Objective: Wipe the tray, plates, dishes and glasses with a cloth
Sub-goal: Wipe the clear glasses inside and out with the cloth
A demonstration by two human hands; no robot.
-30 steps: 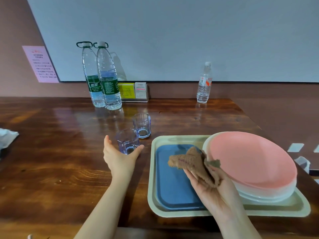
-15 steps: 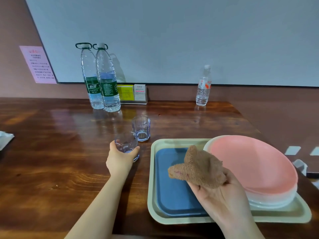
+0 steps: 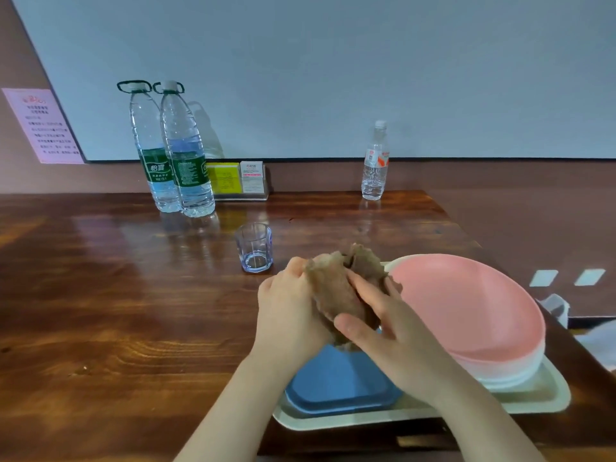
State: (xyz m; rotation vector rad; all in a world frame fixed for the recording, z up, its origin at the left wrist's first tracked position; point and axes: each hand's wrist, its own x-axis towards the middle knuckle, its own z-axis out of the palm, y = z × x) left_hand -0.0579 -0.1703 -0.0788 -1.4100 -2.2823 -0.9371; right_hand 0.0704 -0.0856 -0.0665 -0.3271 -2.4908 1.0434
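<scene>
Both hands meet above the near left part of the cream tray (image 3: 540, 400), closed around a bunched brown cloth (image 3: 336, 291); the left hand (image 3: 288, 315) has its fingers curled in behind the cloth's left side, out of sight, and whether they also hold a glass inside the bundle cannot be told; the right hand (image 3: 390, 331) lays its fingers and thumb over the cloth's front, gripping it; just beyond the fingers a clear tumbler (image 3: 254, 247) stands upright on the wooden bench (image 3: 100, 295); directly below the fingers lies a blue dish (image 3: 336, 378) in the tray; to the right of the fingers a pink plate (image 3: 466, 305) tops a stack of white plates (image 3: 510, 371); far beyond stand two large water bottles (image 3: 176, 155) and a small bottle (image 3: 375, 161).
</scene>
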